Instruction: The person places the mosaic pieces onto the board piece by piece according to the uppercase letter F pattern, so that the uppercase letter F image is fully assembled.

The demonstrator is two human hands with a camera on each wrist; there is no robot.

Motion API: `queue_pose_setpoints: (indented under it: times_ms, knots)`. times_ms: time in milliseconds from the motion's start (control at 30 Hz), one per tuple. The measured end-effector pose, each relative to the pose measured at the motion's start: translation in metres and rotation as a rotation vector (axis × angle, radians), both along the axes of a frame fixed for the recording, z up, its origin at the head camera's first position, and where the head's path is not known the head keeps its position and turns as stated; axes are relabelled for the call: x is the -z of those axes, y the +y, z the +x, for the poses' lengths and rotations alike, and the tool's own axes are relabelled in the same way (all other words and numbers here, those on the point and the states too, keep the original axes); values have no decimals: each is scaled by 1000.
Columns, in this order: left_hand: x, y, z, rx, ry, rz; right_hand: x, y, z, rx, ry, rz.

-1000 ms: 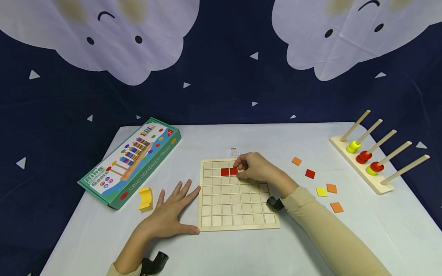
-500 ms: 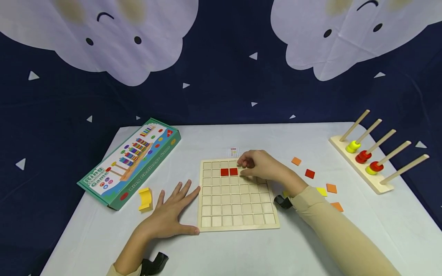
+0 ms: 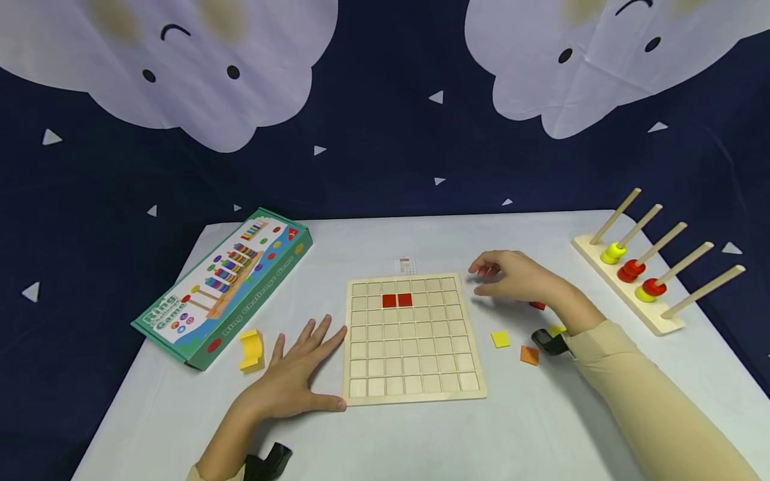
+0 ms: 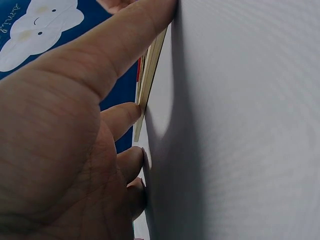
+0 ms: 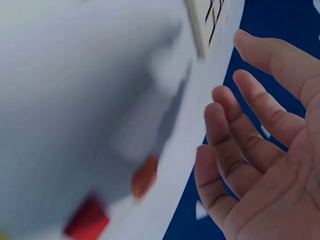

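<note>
A wooden grid board lies mid-table with two red square tiles side by side in its second row from the back. My left hand rests flat beside it, fingers spread, with the thumb and a fingertip at the board's left edge. Past the right edge hovers my right hand, fingers loosely bent and holding nothing; the right wrist view shows its bare palm. Below it lie a yellow tile and an orange tile. A red tile is partly covered by the hand.
A green ring game box lies at the left, with a yellow curved block near it. A wooden peg stand with red and yellow rings stands at the right. A small printed card lies behind the board.
My right hand has moved off the board to the right, leaving the two red tiles in their cells. The left hand stays in place.
</note>
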State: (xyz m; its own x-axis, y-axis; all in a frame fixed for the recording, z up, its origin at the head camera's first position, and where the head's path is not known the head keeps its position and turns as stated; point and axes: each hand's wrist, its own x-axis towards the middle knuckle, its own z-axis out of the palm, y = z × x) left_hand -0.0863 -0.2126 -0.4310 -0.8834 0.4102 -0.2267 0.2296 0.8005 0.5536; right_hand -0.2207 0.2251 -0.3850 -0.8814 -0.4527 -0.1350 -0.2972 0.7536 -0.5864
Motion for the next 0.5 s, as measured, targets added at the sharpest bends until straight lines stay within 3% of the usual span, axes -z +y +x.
queue_pose_setpoints:
  times_ms: [267, 500]
  knots:
    - [-1, 0, 1, 2, 3, 9, -3, 57, 4, 58, -41, 68]
    - [-2, 0, 1, 1, -5, 12, 7, 87, 14, 103, -98, 63]
